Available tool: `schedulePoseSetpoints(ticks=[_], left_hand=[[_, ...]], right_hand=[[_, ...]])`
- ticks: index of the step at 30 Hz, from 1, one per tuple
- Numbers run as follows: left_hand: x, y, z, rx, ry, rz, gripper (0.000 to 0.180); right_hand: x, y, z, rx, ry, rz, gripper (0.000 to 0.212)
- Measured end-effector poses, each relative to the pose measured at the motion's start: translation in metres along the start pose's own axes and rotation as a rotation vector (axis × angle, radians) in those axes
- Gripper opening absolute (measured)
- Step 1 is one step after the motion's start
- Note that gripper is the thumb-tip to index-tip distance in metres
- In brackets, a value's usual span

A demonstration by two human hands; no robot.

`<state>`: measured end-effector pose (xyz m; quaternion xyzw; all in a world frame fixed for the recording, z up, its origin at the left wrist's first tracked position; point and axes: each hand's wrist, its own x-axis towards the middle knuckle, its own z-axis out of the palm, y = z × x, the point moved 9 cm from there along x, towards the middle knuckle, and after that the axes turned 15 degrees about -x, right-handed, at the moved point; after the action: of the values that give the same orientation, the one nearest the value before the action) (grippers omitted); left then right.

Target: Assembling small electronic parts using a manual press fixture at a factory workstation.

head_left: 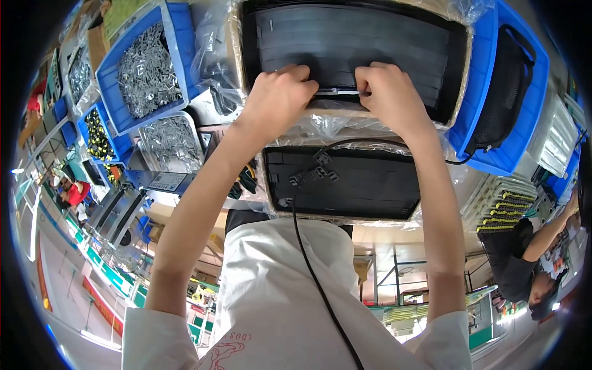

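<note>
My left hand (pixel 279 94) and my right hand (pixel 392 94) are both closed, one at each end of a thin dark strip with a pale edge (pixel 338 92). The strip lies level between them, at the near side of an open carton (pixel 467 74). Inside that carton, flat black panels (pixel 351 40) are packed close together, just beyond my knuckles. My fingertips are partly hidden behind the hands. Nearer my body stands a second carton with a black inside (pixel 370 185), where small dark connector-like pieces (pixel 317 172) rest along with a black cable (pixel 298 222).
To the left, a blue bin (pixel 117 117) holds many small metal parts (pixel 148 71), beside a metal tray of similar pieces (pixel 169 142). A blue bin (pixel 505 161) on the right contains a black mesh pouch (pixel 505 92). Stacked parts (pixel 502 203) and another person (pixel 518 259) are farther right.
</note>
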<state>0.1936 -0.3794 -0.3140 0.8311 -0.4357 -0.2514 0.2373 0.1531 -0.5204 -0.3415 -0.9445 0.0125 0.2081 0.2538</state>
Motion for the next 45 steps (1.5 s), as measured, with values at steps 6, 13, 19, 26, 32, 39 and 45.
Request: schedulePoseSetpoints(ticks=[6, 13, 19, 26, 32, 39, 45], left_hand=[[-0.001, 0.0, 0.0, -0.002, -0.002, 0.008, 0.012], [0.001, 0.001, -0.001, 0.006, -0.011, -0.002, 0.012], [0.003, 0.001, 0.002, 0.045, -0.068, -0.036, 0.007], [0.004, 0.0, 0.008, 0.103, -0.17, -0.091, 0.009], [0.002, 0.002, 0.011, 0.128, -0.185, -0.09, 0.011], [0.002, 0.001, 0.005, 0.126, -0.173, -0.102, 0.014], [0.001, 0.021, -0.045, 0.031, 0.033, -0.003, 0.021]], right_hand=[[-0.002, 0.002, 0.001, 0.026, 0.004, 0.006, 0.014], [-0.003, 0.001, -0.001, 0.04, 0.044, -0.013, 0.014], [0.0, 0.001, 0.0, 0.047, 0.042, -0.015, 0.014], [-0.001, -0.001, 0.002, 0.031, 0.037, -0.012, 0.014], [-0.004, 0.0, 0.003, 0.022, 0.046, -0.012, 0.013], [-0.006, -0.002, -0.007, 0.07, 0.02, -0.014, 0.014], [-0.011, -0.005, -0.043, 0.184, 0.171, -0.098, 0.01]])
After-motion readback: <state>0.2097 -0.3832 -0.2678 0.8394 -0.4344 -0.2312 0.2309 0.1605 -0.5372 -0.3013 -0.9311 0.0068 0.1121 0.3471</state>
